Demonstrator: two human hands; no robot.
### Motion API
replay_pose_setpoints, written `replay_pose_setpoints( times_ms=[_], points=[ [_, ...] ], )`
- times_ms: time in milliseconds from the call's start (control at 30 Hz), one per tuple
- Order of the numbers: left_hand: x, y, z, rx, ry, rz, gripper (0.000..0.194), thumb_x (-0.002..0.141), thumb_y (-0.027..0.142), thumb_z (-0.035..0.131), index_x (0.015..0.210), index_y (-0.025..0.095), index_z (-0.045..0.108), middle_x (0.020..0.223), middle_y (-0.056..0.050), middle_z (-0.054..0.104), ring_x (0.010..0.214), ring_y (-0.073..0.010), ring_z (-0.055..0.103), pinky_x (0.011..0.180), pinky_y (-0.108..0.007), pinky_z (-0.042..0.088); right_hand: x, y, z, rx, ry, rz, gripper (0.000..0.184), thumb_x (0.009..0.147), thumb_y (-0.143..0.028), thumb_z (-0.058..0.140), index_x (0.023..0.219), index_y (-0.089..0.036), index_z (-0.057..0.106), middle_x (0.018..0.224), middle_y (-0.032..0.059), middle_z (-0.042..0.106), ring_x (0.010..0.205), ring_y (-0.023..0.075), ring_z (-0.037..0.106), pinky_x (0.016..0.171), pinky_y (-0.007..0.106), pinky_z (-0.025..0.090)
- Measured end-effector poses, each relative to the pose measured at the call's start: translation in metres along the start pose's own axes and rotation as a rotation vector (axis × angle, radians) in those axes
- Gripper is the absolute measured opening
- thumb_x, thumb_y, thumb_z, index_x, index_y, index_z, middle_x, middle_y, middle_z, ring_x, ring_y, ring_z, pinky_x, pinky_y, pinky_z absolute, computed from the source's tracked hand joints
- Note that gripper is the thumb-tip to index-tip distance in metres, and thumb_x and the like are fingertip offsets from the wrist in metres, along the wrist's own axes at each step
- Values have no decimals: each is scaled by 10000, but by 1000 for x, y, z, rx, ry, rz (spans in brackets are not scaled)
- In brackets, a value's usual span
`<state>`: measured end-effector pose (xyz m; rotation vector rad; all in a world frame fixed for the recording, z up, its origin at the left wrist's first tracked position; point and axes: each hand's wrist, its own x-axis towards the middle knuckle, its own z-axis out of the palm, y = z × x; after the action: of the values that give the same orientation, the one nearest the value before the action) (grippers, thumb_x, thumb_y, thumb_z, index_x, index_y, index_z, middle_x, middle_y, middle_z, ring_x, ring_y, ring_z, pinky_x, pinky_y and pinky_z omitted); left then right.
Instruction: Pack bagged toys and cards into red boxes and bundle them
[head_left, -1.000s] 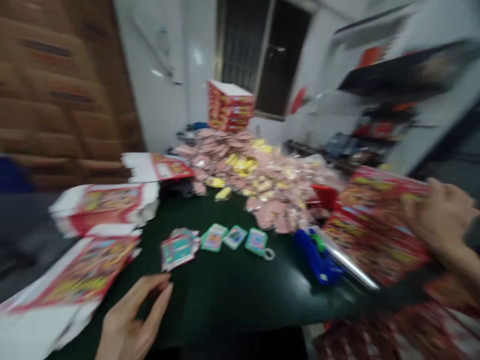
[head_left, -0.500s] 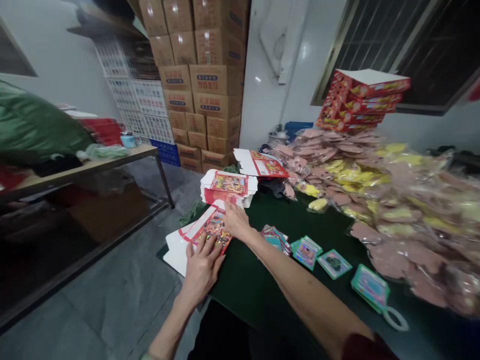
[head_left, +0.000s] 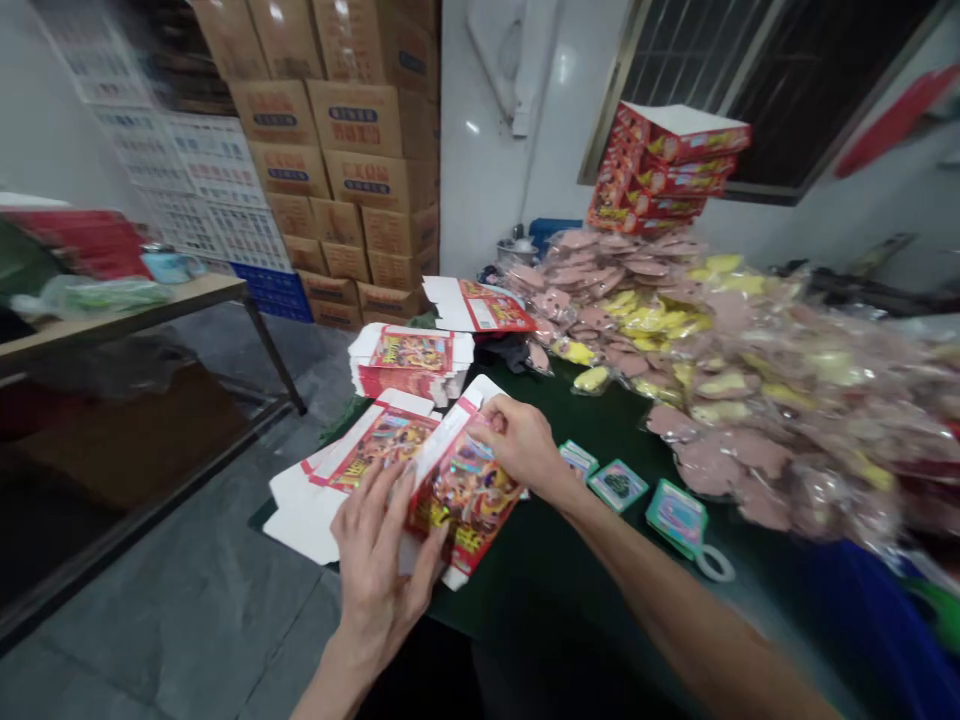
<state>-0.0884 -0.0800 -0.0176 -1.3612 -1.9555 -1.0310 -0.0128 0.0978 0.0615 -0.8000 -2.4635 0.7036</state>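
Observation:
A flat red-and-white printed carton (head_left: 476, 490) is lifted at a tilt off the stack. My right hand (head_left: 521, 440) pinches its upper edge between thumb and curled fingers. At its lower left side, my left hand (head_left: 382, 540) has its fingers stretched out and spread, touching the carton's edge and lying partly over the sheets below. Beneath are more flat cartons (head_left: 386, 435), overlapping at the table's left corner with their white flaps sticking out. A thick pile of folded cartons (head_left: 412, 352) sits just beyond them.
Green-bordered cards (head_left: 618, 486) and a ringed card set (head_left: 679, 517) lie on the dark green table (head_left: 517, 590). Bagged pink and yellow pieces (head_left: 675, 330) heap up at the right, with red display boxes (head_left: 667, 165) stacked behind. Another carton (head_left: 480, 305) lies at the back.
The top carton has been raised and pulled rightward off the stack by my right hand. My left hand's fingers have shifted to its edge. The whole view has turned to the right.

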Motion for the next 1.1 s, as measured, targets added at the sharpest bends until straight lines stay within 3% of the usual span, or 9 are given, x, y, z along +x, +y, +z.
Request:
replay_pose_setpoints(
  times_ms=[233,367,533,600,667,767,933,1000,1100],
  points=[
    [-6,96,51,-394,-258,-58,771,802,332,590,1408,114,166,1076,-178,595,825,-237,633,655,-338,519,-99,32,-76,227,-2,-88,166,773,-135,517,654,-190,415,576,-64,423,528,77,366,506,200,284],
    [2,127,51,-699,-461,-73,551,803,321,586,1293,165,388,893,-59,663,705,-170,632,607,-265,510,-124,46,-100,327,40,-162,173,790,-144,520,653,-186,423,602,-57,437,540,68,391,496,184,316],
    [17,146,42,-1049,-724,-247,174,812,319,570,833,155,624,656,3,650,572,-124,589,533,-211,471,-135,48,-106,155,185,-272,141,821,-180,550,690,-185,500,621,-33,534,554,84,476,521,209,382],
    [18,148,43,-1136,-692,-384,196,796,329,596,857,147,632,712,-17,683,619,-143,620,561,-223,494,-140,47,-107,36,319,-390,53,833,-153,538,796,-191,532,754,14,603,682,123,561,615,254,453],
    [17,145,46,-1150,-570,-505,272,775,322,627,985,150,626,830,-40,716,707,-171,656,631,-251,529,-145,48,-109,-73,529,-462,162,818,-109,544,941,-212,533,957,63,609,896,179,583,776,346,481],
    [17,133,53,-1038,-381,-512,292,742,295,669,1000,163,643,872,-41,726,741,-181,671,669,-261,547,-152,58,-108,-106,816,-374,306,771,-106,598,1038,-229,513,1083,88,549,1044,237,534,886,455,449],
    [17,114,69,-873,-313,-252,191,735,279,672,891,171,692,806,-36,719,711,-189,666,660,-276,550,-150,93,-75,312,640,-116,289,803,-175,598,1053,-213,458,1084,86,555,942,196,598,777,365,527],
    [15,112,71,-858,-318,-219,186,722,275,685,880,176,694,784,-31,715,687,-187,664,653,-276,553,-151,102,-63,436,626,-106,356,818,-172,590,1127,-231,422,1054,68,573,874,171,627,749,336,543],
    [9,112,70,-844,-296,-178,371,714,252,700,1073,202,624,838,-21,716,685,-171,674,650,-257,560,-159,105,-62,331,645,-218,461,813,-136,592,1223,-252,416,1087,72,571,949,184,613,792,333,538]
  ],
)
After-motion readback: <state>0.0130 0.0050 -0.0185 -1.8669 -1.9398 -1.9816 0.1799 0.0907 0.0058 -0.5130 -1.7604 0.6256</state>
